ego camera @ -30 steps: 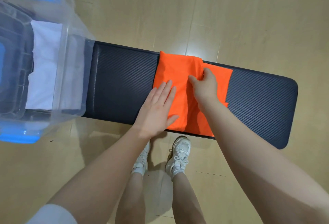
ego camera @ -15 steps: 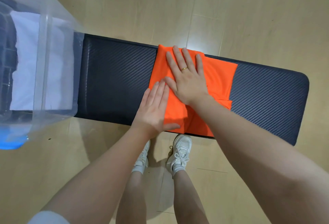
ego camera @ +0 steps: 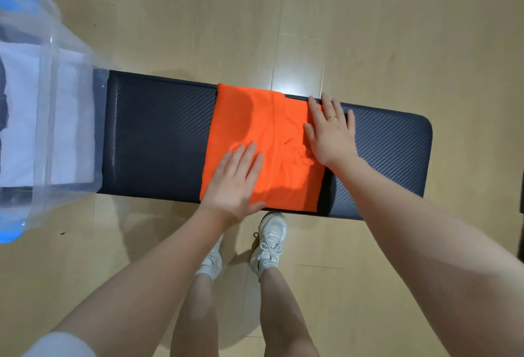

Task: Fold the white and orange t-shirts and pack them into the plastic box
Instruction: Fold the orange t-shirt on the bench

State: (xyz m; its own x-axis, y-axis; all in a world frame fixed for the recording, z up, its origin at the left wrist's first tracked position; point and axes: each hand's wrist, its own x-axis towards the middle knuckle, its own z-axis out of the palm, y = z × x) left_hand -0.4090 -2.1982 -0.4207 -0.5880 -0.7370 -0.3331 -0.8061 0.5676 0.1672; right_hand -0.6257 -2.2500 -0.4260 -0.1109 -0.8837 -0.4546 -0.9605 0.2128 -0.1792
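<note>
Your orange t-shirt (ego camera: 263, 141) lies folded into a neat rectangle across the middle of the dark padded tabletop (ego camera: 158, 141), with a little bunching near its right side. Your left hand (ego camera: 235, 181) lies flat on the near left corner, fingers straight, pressing rather than gripping. Your right hand (ego camera: 330, 132) is spread flat along the shirt's right edge, half on cloth, half on the pad, so neither grip is closed on anything.

Over at the left end sits the clear plastic box (ego camera: 48, 118) with blue latches, and the white t-shirt (ego camera: 19, 113) is in there already, folded flat. So one shirt looks packed, and the other looks folded or nearly so. What's left, by my reading: perhaps one more fold or a smoothing, then lift the orange one into the box on top of the white.
</note>
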